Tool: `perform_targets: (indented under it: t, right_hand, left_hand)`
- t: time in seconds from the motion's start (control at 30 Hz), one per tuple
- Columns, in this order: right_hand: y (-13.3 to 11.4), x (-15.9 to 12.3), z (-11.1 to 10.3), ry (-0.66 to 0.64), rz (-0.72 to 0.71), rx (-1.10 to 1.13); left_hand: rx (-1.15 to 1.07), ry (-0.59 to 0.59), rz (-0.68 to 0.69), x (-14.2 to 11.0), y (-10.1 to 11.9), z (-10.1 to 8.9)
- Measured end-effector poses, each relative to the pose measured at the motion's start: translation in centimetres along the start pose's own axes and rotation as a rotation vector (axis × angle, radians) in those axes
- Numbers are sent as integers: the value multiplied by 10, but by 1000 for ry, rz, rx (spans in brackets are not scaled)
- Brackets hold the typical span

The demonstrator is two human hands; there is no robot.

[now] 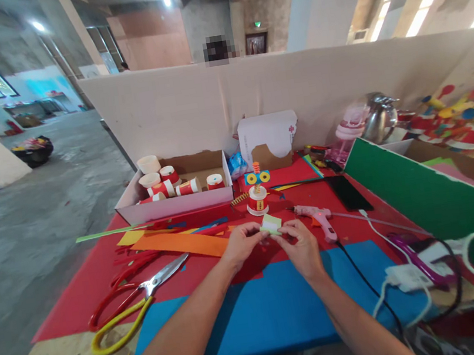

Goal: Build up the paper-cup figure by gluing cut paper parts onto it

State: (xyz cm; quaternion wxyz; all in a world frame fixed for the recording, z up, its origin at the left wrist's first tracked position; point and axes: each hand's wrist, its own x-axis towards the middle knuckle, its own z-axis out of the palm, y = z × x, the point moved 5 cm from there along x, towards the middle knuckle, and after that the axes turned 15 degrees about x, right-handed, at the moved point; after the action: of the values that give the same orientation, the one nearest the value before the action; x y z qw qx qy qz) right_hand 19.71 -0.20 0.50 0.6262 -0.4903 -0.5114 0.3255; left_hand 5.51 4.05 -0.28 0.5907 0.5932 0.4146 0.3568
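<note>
Between my two hands is a small light-green piece of paper (272, 222) with a whitish part on its near side. My left hand (245, 244) pinches its left edge between thumb and fingers. From the other side, my right hand (299, 245) grips the right edge the same way. Just behind them stands a paper-cup figure (258, 199) with a red and white body, a coiled neck, yellow ring eyes on a blue strip and an orange coil on top. To the right of my right hand lies a pink hot glue gun (320, 218), a small red light showing on it.
Scissors (158, 278) with red and yellow handles and orange paper strips (179, 242) lie left. A box (179, 207) holds several paper cups. Right are a black phone (350, 192), cables, a power strip (416, 275) and a green board (437, 207). Blue sheet (259, 328) covers the near edge.
</note>
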Motion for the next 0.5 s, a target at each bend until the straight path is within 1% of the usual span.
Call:
perform_targets:
  t: [0.13, 0.23, 0.33, 0.5]
  right_hand:
    - [9, 1, 2, -26, 133, 177]
    - [12, 1, 2, -21, 192, 247]
    - [12, 1, 2, -17, 177, 236]
    - [8, 3, -1, -1, 81, 111]
  left_hand:
    - [41, 39, 11, 0, 0, -1]
    - [48, 58, 14, 1, 0, 0]
    - [43, 50, 5, 1, -1, 3]
    - [-4, 39, -14, 1, -3, 5]
